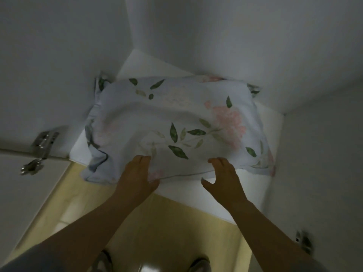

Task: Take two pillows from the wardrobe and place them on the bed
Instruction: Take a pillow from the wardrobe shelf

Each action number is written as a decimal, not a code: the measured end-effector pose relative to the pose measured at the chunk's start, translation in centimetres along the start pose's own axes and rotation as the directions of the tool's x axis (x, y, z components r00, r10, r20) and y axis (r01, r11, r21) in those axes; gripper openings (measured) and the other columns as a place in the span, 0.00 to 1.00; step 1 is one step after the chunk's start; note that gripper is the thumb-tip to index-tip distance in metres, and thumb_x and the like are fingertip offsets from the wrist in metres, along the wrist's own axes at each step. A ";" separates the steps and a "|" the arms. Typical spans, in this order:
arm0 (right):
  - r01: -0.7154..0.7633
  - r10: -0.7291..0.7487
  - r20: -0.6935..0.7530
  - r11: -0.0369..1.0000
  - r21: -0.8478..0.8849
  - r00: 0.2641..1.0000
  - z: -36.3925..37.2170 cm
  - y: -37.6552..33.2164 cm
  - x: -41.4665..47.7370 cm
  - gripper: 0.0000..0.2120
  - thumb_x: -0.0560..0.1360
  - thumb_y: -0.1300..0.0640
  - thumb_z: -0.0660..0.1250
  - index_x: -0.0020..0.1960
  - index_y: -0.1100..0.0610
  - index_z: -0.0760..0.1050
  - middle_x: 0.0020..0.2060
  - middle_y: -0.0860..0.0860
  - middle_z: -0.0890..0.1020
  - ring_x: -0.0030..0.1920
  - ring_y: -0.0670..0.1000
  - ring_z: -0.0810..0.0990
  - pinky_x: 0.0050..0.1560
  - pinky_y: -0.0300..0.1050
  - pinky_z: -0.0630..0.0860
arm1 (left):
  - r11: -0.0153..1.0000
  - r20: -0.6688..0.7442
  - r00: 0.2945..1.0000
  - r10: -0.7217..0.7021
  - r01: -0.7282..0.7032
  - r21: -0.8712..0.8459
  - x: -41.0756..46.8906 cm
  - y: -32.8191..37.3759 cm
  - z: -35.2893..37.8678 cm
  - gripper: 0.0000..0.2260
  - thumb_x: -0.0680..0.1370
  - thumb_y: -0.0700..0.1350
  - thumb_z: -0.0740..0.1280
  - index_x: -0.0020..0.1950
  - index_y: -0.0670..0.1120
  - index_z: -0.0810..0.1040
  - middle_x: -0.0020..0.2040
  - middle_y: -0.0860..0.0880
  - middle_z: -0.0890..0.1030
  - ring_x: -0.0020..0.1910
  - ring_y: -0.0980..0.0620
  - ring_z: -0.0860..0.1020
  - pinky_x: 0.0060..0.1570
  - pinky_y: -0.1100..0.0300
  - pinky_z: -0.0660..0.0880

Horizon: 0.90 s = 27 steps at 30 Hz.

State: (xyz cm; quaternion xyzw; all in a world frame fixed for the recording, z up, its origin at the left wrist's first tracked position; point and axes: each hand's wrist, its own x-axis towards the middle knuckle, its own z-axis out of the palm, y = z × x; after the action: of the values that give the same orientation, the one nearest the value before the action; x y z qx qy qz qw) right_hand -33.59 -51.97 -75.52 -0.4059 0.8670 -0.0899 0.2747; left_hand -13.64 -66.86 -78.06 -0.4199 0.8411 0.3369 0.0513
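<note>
A pale floral pillow (pixel 176 122) with green leaves and pink blooms lies on the white wardrobe shelf (pixel 255 193). Under it, the edges of a second floral pillow (pixel 90 134) stick out at the left and at the back corners. My left hand (pixel 137 173) grips the top pillow's near edge, fingers on top and thumb hidden beneath. My right hand (pixel 222 177) rests its fingertips on the same edge further right. Its thumb is spread apart, over the shelf front.
White wardrobe walls close in on the left, back and right. An open door with metal hinges (pixel 42 142) stands at the left, and another hinge (pixel 303 242) is low on the right. Yellowish floor tiles (pixel 157 222) lie below the shelf, with my feet at the bottom.
</note>
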 end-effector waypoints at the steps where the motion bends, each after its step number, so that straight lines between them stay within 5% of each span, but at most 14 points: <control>1: 0.010 -0.010 -0.013 1.000 -0.022 1.000 0.5 0.4 1.0 0.30 0.71 0.50 0.71 0.68 0.54 0.64 0.65 0.54 0.69 0.65 0.54 0.67 0.63 0.47 0.67 | 0.999 -0.006 1.000 0.020 -0.019 0.025 0.9 -0.3 0.7 0.31 0.69 0.55 0.69 0.67 0.41 0.67 0.63 0.41 0.71 0.60 0.40 0.71 0.57 0.50 0.70; 5: 0.041 -0.043 -0.009 0.987 -0.157 0.999 2.5 2.0 4.9 0.41 0.68 0.45 0.73 0.74 0.52 0.55 0.72 0.57 0.61 0.72 0.58 0.58 0.70 0.55 0.60 | 0.990 0.029 0.999 0.045 -0.048 0.132 4.5 -1.1 3.3 0.39 0.69 0.56 0.70 0.74 0.46 0.58 0.75 0.43 0.59 0.73 0.42 0.58 0.71 0.48 0.59; 9: 0.084 -0.081 0.022 0.960 -0.267 0.996 4.1 3.9 8.1 0.50 0.63 0.40 0.74 0.76 0.48 0.50 0.76 0.57 0.52 0.75 0.61 0.49 0.71 0.65 0.55 | 0.969 0.066 0.998 -0.009 -0.008 0.249 7.1 -1.2 5.3 0.48 0.65 0.60 0.72 0.76 0.50 0.47 0.78 0.47 0.47 0.76 0.42 0.46 0.74 0.46 0.50; 12: 0.086 -0.061 0.095 0.955 -0.285 0.994 5.4 4.8 9.8 0.52 0.62 0.36 0.72 0.76 0.45 0.45 0.77 0.53 0.47 0.76 0.59 0.44 0.72 0.66 0.47 | 0.965 0.083 0.996 -0.041 0.018 0.263 8.7 -1.9 6.9 0.51 0.61 0.62 0.73 0.76 0.50 0.49 0.78 0.45 0.50 0.75 0.39 0.49 0.73 0.43 0.51; 16: 0.087 -0.055 0.130 0.964 -0.253 0.990 7.4 5.6 12.2 0.54 0.60 0.34 0.72 0.76 0.45 0.45 0.77 0.53 0.49 0.76 0.58 0.47 0.72 0.66 0.48 | 0.960 0.093 0.995 0.033 -0.058 0.275 10.6 -3.9 8.7 0.52 0.54 0.67 0.72 0.72 0.45 0.64 0.72 0.38 0.66 0.68 0.32 0.66 0.63 0.35 0.66; 22: 0.082 -0.083 0.005 0.981 -0.177 0.997 9.5 6.4 14.4 0.46 0.58 0.27 0.62 0.72 0.47 0.63 0.72 0.55 0.65 0.71 0.61 0.62 0.66 0.67 0.60 | 0.966 0.077 0.989 0.125 -0.139 0.216 12.6 -5.5 10.1 0.42 0.60 0.68 0.64 0.66 0.43 0.71 0.65 0.36 0.74 0.59 0.33 0.74 0.55 0.39 0.73; 27: 0.072 -0.093 -0.176 0.990 -0.118 0.980 9.6 5.5 14.9 0.30 0.66 0.34 0.54 0.52 0.53 0.81 0.52 0.56 0.81 0.54 0.62 0.77 0.53 0.60 0.73 | 0.969 0.045 0.984 0.174 -0.179 0.173 13.0 -4.5 8.7 0.30 0.68 0.61 0.59 0.57 0.40 0.79 0.53 0.38 0.80 0.49 0.38 0.79 0.49 0.46 0.77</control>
State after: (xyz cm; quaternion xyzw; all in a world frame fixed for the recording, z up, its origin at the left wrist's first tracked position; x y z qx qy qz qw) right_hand -39.65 -58.97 -91.63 -0.4464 0.8744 -0.0895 0.1680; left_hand -20.41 -72.17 -91.90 -0.3323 0.9008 0.2704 0.0705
